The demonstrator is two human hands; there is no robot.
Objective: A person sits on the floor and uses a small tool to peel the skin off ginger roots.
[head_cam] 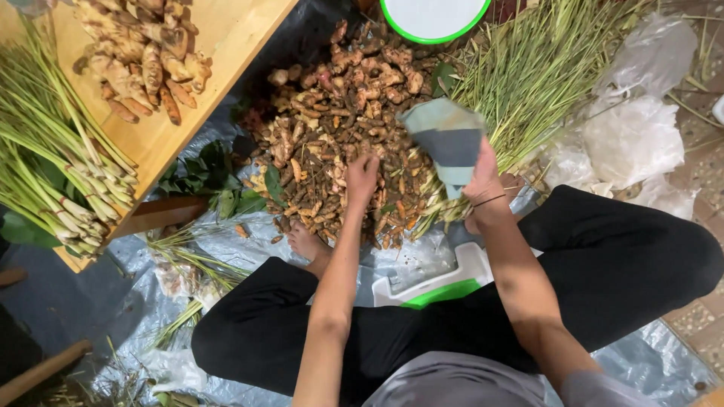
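Head view, looking straight down on a person sitting cross-legged in black trousers on a grey plastic sheet (664, 354). Of the two hands, the left hand (362, 175) is down in the root pile (343, 128), fingers curled in among the pieces as if pinching some, though I cannot tell exactly which ones it grips. The right hand (483, 188) is clenched around the lower end of a folded paper cone (446, 139), grey-green with a darker band, its mouth turned toward the pile.

The roots lie heaped on the sheet just in front of the person's knees: small knobbly fingers, brown and dusty, with orange showing where some are broken. A few dark green leaves (219, 188) lie at the heap's left edge.

To the right of the pile a sheaf of thin green stalks (550, 68) fans outward, with crumpled white plastic bags (633, 136) beyond. On the left a wooden desk (234, 38) carries paler, fatter ginger-like roots (147, 60) and a bundle of lemongrass stems (60, 166). A round white tub with a green rim (434, 19) sits at the top edge, and a white and green tray (437, 286) rests between the person's legs.
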